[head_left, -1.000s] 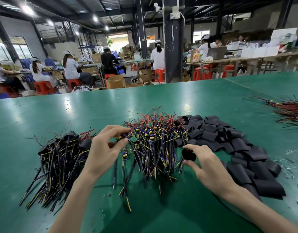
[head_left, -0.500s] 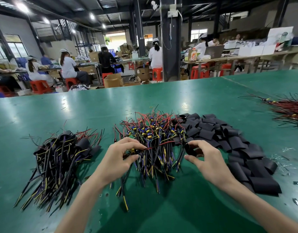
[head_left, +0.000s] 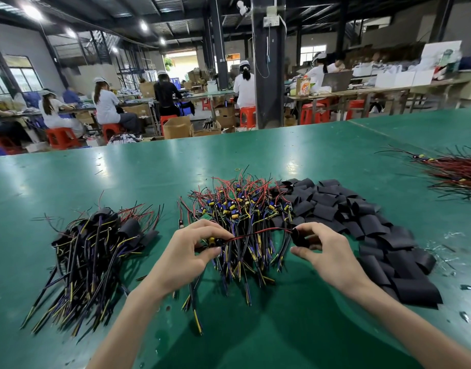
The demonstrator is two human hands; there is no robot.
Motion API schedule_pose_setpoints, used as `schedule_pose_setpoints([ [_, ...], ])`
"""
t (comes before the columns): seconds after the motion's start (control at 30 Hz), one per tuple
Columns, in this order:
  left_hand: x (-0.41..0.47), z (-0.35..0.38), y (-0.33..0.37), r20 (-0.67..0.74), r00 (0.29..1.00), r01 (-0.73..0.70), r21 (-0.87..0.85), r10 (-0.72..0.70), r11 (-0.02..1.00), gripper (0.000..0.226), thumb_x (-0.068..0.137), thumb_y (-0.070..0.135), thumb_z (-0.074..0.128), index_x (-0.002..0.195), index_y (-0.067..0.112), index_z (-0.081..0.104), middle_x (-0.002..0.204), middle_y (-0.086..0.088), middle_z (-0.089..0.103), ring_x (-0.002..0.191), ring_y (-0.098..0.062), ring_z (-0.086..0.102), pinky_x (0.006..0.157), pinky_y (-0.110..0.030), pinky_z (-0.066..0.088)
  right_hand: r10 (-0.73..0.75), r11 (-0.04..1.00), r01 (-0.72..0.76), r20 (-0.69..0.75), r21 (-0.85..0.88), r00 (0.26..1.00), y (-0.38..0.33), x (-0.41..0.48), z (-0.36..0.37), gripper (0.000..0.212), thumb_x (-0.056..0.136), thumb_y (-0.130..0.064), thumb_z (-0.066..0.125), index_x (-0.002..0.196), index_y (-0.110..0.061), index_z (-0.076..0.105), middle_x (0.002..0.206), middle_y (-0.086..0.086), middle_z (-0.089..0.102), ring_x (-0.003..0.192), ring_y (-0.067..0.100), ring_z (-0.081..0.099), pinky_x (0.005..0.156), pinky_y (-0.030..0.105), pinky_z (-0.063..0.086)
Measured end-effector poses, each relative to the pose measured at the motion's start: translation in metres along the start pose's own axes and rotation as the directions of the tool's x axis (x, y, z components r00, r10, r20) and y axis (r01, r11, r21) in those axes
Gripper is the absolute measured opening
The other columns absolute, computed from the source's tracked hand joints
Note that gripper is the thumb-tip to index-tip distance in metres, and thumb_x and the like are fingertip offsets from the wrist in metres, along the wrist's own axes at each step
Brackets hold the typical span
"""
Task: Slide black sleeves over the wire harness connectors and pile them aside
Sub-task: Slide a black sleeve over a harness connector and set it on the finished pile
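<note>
Over the green counter (head_left: 308, 155), the left hand (head_left: 186, 254) pinches a harness (head_left: 212, 239) at its yellow connector, fingers curled round it. Its red wire runs across to the right hand (head_left: 332, 251), which pinches a black sleeve (head_left: 299, 239) at the wire's tip. Just behind both hands lies the unsleeved pile (head_left: 242, 206); loose sleeves (head_left: 375, 227) spread on the counter to the right, and the finished pile (head_left: 90, 251) sits well apart to the left.

My left hand (head_left: 186, 251) covers most of the yellow connector (head_left: 211, 240). My right hand (head_left: 327, 251) curls round the black sleeve (head_left: 299, 239), so I can't tell whether the red wire (head_left: 261, 232) has entered it. The far wire bundle (head_left: 457, 174) runs off the right edge.
</note>
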State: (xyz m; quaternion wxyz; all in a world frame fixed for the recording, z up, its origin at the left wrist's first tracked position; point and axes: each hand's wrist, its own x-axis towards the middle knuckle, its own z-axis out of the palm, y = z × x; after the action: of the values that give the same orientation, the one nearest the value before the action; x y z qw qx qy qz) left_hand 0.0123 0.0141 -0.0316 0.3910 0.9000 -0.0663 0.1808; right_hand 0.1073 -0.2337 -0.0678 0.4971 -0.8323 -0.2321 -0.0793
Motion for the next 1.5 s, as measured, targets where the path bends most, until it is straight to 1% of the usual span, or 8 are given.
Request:
schedule_pose_setpoints([
  [0.23,-0.001,0.002,0.000,0.033,0.999,-0.024,0.098,0.021,0.995,0.031,0.080,-0.004,0.070,0.097,0.022,0.073,0.103,0.009,0.065,0.100,0.005,0.057,0.090,-0.007,0.037,-0.050,0.999,0.050,0.009,0.014,0.999,-0.004,-0.001,0.000,0.035,0.074,-0.008,0.078,0.105,-0.015,0.063,0.096,-0.005,0.065,0.088,0.010,0.062,0.082,0.012,0.044],
  [0.43,-0.001,0.012,-0.002,-0.010,0.999,-0.037,0.106,0.038,0.994,0.044,0.078,0.000,0.074,0.115,0.021,0.065,0.120,0.012,0.052,0.098,-0.002,0.057,0.090,-0.015,0.045,-0.282,0.933,0.279,0.020,-0.229,0.959,-0.005,-0.005,0.000,0.035,0.074,-0.010,0.078,0.107,-0.009,0.066,0.100,-0.003,0.062,0.096,0.020,0.052,0.090,0.029,0.040],
  [0.6,-0.003,0.029,0.003,-0.048,0.991,-0.113,0.203,0.125,0.973,0.025,0.081,0.007,0.073,0.106,0.009,0.069,0.119,0.004,0.052,0.100,0.004,0.054,0.092,-0.011,0.042,-0.391,0.853,0.389,0.069,-0.347,0.918,-0.006,-0.009,0.003,0.040,0.069,-0.011,0.082,0.106,-0.011,0.067,0.098,-0.004,0.063,0.097,0.020,0.052,0.089,0.032,0.039],
  [0.7,-0.006,0.040,0.007,-0.019,0.984,-0.166,0.255,0.177,0.953,0.027,0.085,0.013,0.070,0.112,0.012,0.066,0.111,0.006,0.057,0.101,-0.004,0.054,0.092,-0.012,0.038,-0.431,0.834,0.435,0.092,-0.338,0.898,-0.008,-0.011,0.006,0.041,0.068,-0.012,0.083,0.105,-0.011,0.067,0.096,-0.004,0.063,0.095,0.020,0.053,0.089,0.030,0.039],
  [0.83,-0.009,0.049,0.012,-0.029,0.978,-0.183,0.339,0.204,0.923,0.031,0.089,0.019,0.065,0.120,0.022,0.062,0.103,0.009,0.060,0.098,-0.011,0.054,0.091,-0.026,0.038,-0.481,0.809,0.505,0.157,-0.301,0.863,-0.011,-0.015,0.008,0.040,0.071,-0.014,0.081,0.107,-0.012,0.066,0.095,-0.005,0.061,0.091,0.016,0.053,0.084,0.028,0.040],
  [1.1,-0.010,0.053,0.015,-0.025,0.974,-0.205,0.310,0.223,0.928,0.034,0.086,0.013,0.068,0.119,0.021,0.066,0.101,0.009,0.047,0.090,-0.020,0.052,0.085,-0.031,0.045,-0.437,0.872,0.464,0.177,-0.158,0.882,-0.014,-0.022,0.015,0.037,0.080,-0.012,0.072,0.115,-0.016,0.062,0.099,-0.008,0.055,0.085,0.013,0.058,0.077,0.035,0.050],
  [1.3,-0.011,0.052,0.017,0.007,0.968,-0.239,0.337,0.252,0.911,0.042,0.082,0.007,0.071,0.120,0.022,0.066,0.094,0.010,0.047,0.088,-0.018,0.050,0.084,-0.021,0.039,-0.435,0.886,0.455,0.184,-0.086,0.881,-0.013,-0.022,0.016,0.038,0.078,-0.007,0.075,0.113,-0.015,0.066,0.097,-0.012,0.056,0.087,0.002,0.056,0.081,0.021,0.046],
  [1.5,-0.012,0.052,0.020,-0.005,0.971,-0.226,0.309,0.239,0.924,0.049,0.078,0.007,0.070,0.124,0.018,0.061,0.089,0.007,0.056,0.084,-0.016,0.054,0.083,-0.016,0.036,-0.491,0.833,0.527,0.211,-0.169,0.845,-0.014,-0.024,0.015,0.038,0.078,-0.005,0.074,0.114,-0.009,0.064,0.100,-0.004,0.056,0.084,0.016,0.060,0.073,0.033,0.051],
])
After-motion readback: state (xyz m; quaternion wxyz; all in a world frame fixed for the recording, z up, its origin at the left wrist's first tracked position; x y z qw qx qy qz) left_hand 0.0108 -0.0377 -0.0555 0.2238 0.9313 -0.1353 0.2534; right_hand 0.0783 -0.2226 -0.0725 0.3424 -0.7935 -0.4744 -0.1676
